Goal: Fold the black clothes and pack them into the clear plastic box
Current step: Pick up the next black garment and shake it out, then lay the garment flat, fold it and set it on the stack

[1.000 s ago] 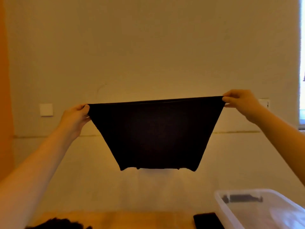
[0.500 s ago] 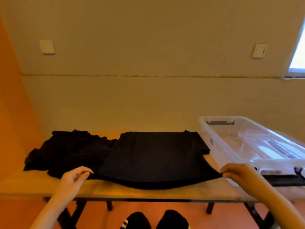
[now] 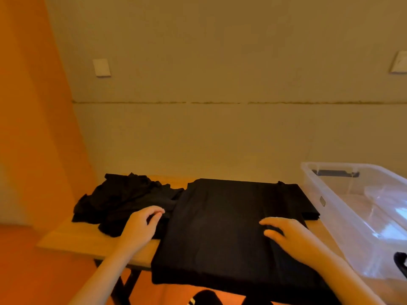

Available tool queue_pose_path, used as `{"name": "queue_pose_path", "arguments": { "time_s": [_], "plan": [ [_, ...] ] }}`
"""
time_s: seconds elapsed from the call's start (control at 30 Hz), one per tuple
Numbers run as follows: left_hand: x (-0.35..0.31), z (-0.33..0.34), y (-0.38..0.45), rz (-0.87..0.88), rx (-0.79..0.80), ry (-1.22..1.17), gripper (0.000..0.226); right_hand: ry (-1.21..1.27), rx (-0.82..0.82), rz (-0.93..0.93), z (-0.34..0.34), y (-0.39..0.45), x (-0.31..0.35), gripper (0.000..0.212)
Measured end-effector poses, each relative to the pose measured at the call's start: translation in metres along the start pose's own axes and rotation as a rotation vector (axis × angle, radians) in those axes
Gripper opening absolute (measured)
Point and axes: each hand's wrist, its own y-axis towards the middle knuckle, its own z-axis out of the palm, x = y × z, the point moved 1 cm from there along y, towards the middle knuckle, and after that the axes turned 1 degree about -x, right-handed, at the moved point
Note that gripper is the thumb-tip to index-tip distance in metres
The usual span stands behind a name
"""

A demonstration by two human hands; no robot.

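Observation:
A black garment [image 3: 220,227] lies spread flat on the wooden table [image 3: 72,237], and its near edge hangs over the table's front. My right hand [image 3: 288,235] rests on the garment's right part with its fingers straight and spread. Just left of the garment's left edge, my left hand [image 3: 143,225] sits over the edge of a crumpled pile of black clothes [image 3: 119,201]; its fingers are loosely curled and I see nothing gripped in them. The clear plastic box [image 3: 330,194] stands open at the table's right end, with no clothes visible in it.
The table stands against a beige wall, and an orange wall runs along the left. A black latch [image 3: 399,264] sticks out at the box's near end. Below the table's front edge are the table legs and a dark shoe [image 3: 204,298].
The garment, first held stretched in the air by both hands, came down onto the table. Both hands let go of its corners; the right now lies flat on it, the left beside it.

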Motion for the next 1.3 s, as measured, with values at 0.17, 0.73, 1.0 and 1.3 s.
{"name": "queue_pose_path", "arguments": {
  "time_s": [0.17,0.73,1.0,1.3],
  "plan": [
    [0.003,0.029,0.084,0.109,0.163,0.338,0.05,-0.026,0.162,-0.125,0.061,0.077,0.045,0.09],
    [0.064,0.038,0.132,-0.282,0.344,-0.011,0.026,-0.191,0.247,-0.097,0.099,0.1,0.02,0.107],
    [0.059,-0.057,0.157,-0.439,-0.152,-0.269,0.02,-0.174,0.271,-0.109,0.096,0.103,0.02,0.111],
    [0.035,0.012,0.1,0.191,0.166,0.715,0.054,-0.159,0.265,-0.093,0.095,0.101,0.023,0.108]
  ]
}}
